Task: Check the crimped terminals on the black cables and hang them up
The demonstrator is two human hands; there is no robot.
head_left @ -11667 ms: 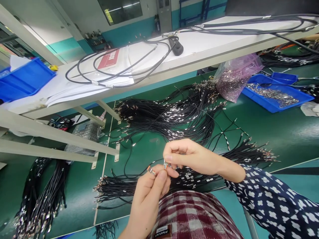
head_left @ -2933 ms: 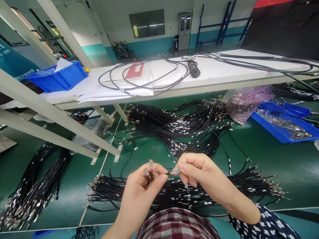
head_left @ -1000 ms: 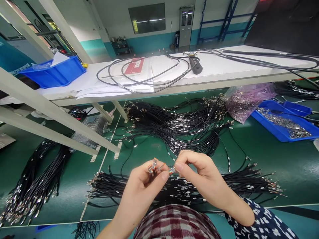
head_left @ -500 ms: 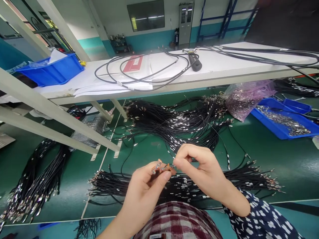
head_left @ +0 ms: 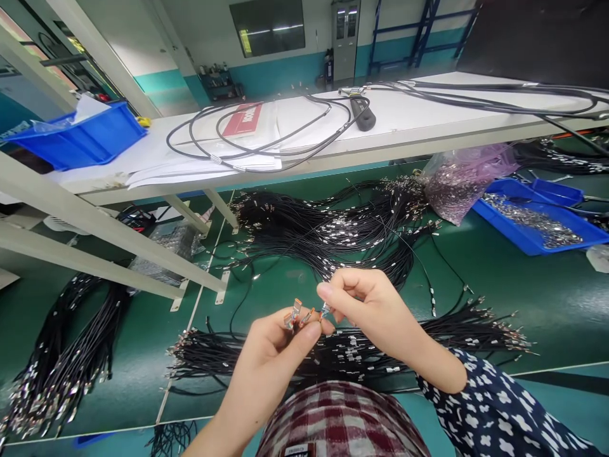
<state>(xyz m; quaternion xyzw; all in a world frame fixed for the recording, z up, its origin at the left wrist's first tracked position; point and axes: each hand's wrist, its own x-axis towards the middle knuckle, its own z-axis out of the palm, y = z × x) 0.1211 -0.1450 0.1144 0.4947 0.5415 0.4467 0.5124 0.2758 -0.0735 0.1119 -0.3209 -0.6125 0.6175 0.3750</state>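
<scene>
Several cable ends (head_left: 295, 309) with orange and silver tips stick up from my left hand (head_left: 278, 349), whose thumb and fingers are closed round them. My right hand (head_left: 368, 301) is just to the right, its thumb and forefinger pinched at a small silver-and-blue wire end (head_left: 325, 310) beside the left fingertips. The rest of what the left hand holds is hidden behind its fingers. Below and behind both hands lies a bundle of black cables (head_left: 457, 327) with white labels and coppery ends.
Beyond the hands lies a larger pile of black cables (head_left: 333, 231). A pink plastic bag (head_left: 451, 184) and a blue tray (head_left: 535, 235) of small metal parts are at the right. More cables (head_left: 78, 330) lie left. A white shelf (head_left: 304, 146) on slanted posts spans the bench.
My right thumb and forefinger have shifted slightly left, and the silver-and-blue wire end now shows more plainly at them. The whole view has also moved a little.
</scene>
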